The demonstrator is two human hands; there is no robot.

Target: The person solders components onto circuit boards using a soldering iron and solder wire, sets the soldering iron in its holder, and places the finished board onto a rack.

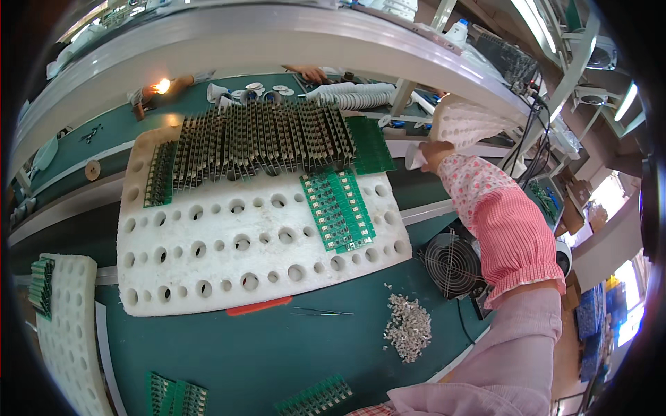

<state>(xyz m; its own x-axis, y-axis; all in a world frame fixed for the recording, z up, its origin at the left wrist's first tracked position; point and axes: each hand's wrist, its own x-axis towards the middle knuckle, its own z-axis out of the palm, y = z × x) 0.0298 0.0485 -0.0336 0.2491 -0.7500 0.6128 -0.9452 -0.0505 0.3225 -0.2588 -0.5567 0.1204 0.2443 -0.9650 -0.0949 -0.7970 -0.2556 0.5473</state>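
My right hand (436,154) is stretched far out to the right, its fingers closed at a small white cup-shaped piece (415,157). Part of the grip is hidden by the hand itself. Just above the hand is a tilted white foam board with holes (466,123). My right arm wears a pink patterned sleeve cover. My left hand does not show. In front of me a large perforated white foam board (222,260) carries a dense row of upright green circuit boards (263,142). Flat green circuit boards (338,210) with pale square parts lie on its right half.
On the green bench lie tweezers (322,312), a heap of small pale parts (408,328) and loose circuit boards (177,396). A black fan (452,260) stands beneath my right arm. Another foam board (69,326) is at left. Across the bench, other people's hands work near a lit bulb (162,86).
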